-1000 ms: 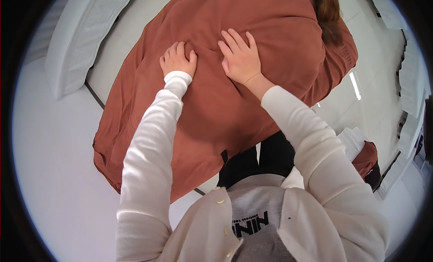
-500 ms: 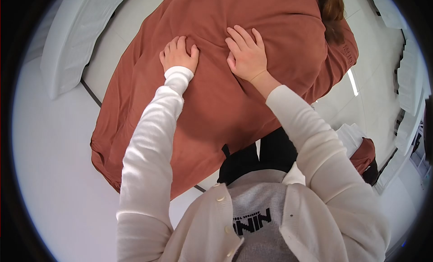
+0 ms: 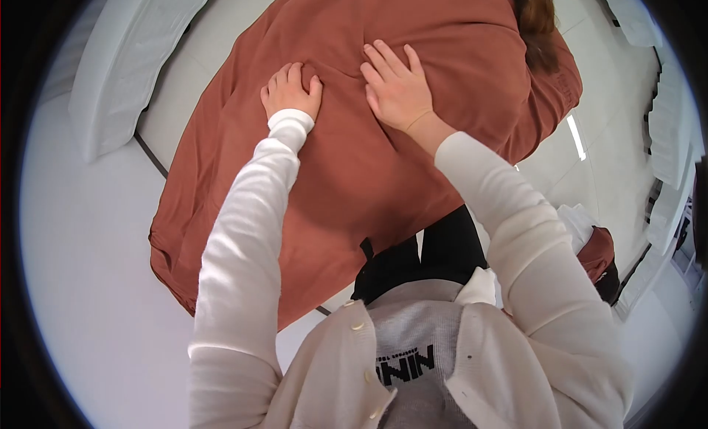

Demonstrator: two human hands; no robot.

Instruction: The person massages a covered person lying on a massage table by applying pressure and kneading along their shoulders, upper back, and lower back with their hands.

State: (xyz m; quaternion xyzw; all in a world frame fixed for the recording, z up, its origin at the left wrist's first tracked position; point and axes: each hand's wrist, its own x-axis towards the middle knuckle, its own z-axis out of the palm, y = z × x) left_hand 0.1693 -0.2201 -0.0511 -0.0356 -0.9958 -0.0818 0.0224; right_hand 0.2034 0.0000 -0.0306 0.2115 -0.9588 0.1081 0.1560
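Observation:
A person in a loose rust-brown garment point(image 3: 346, 163) is bent forward in front of me, their back spread under my hands. My left hand point(image 3: 292, 91) lies on the cloth left of the middle, fingers slightly curved and apart. To its right, my right hand point(image 3: 399, 90) rests flat on the same back, fingers spread and pointing away from me. Both palms touch the cloth, and neither hand grips it. Soft creases run between the hands. The person's hair point(image 3: 540, 23) falls at the upper right, beside their sleeve point(image 3: 549, 90).
Pale tiled floor point(image 3: 597, 53) shows beyond the person. A white padded, draped edge point(image 3: 136, 67) runs along the upper left, with similar white covers point(image 3: 670, 112) at the right. White and rust-brown items point(image 3: 596, 253) lie at the lower right.
My right hand has shifted slightly left across the back, its fingers still spread. My left hand stays almost in place. The garment's creases have shifted a little.

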